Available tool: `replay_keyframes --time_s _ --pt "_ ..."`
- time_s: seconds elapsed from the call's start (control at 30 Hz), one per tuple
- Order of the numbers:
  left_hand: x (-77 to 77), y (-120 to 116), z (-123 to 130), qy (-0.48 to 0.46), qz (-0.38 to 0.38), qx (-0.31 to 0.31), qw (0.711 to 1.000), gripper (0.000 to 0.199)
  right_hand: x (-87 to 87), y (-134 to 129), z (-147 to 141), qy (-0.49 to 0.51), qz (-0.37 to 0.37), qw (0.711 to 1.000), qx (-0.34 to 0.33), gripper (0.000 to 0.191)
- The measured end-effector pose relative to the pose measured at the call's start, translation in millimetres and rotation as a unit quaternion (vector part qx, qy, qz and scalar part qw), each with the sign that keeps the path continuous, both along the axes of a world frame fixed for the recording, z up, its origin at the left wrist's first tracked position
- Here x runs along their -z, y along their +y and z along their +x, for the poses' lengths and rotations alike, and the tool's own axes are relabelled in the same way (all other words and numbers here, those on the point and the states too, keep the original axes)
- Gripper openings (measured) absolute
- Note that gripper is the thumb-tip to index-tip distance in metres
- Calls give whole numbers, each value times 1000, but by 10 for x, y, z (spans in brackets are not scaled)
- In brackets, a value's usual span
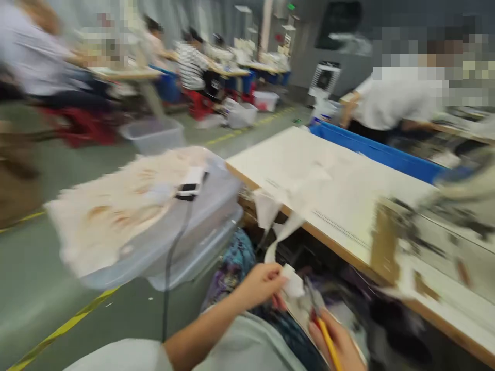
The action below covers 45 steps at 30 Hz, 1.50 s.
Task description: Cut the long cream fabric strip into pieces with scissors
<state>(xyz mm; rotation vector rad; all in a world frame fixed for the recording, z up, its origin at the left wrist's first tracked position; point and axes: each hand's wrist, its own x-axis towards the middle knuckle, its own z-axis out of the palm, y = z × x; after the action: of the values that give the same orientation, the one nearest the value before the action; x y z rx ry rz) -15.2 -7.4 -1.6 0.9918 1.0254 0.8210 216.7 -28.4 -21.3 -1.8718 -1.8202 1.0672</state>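
Observation:
My left hand [263, 283] is closed in a pinch on a white fabric strip [292, 226], which runs from the table edge down to my fingers. A small white piece of the strip sticks out beside my fingertips. In my right hand [338, 335] is a pair of scissors [327, 337] with a yellow-orange handle, its metal blades pointing up towards the white piece. Motion blur hides whether the blades touch the cloth. Both hands are over my lap, below the front edge of the white worktable [270, 154].
A sewing machine [436, 232] stands on the right of the table. To the left, a translucent bin [193, 232] holds stacked cream fabric pieces [116, 206]. A blue trough [379, 149] borders the table's far side. Several people sit at other machines beyond; one person [406, 98] is close at right.

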Motion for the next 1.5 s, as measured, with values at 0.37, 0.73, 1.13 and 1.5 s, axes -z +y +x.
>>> replay_keyframes --time_s 0.37,0.73,1.13,1.5 --pt "126 232 130 1 -129 68 989 52 -69 116 145 86 -90 981 -149 51" --pt "187 201 85 1 -169 73 983 53 33 384 203 93 -176 953 -229 55" --pt "166 208 105 13 -153 65 986 47 -101 330 134 -41 -85 971 -218 50" --pt "159 202 107 22 -136 66 988 45 -168 272 60 -94 -39 975 -198 50"
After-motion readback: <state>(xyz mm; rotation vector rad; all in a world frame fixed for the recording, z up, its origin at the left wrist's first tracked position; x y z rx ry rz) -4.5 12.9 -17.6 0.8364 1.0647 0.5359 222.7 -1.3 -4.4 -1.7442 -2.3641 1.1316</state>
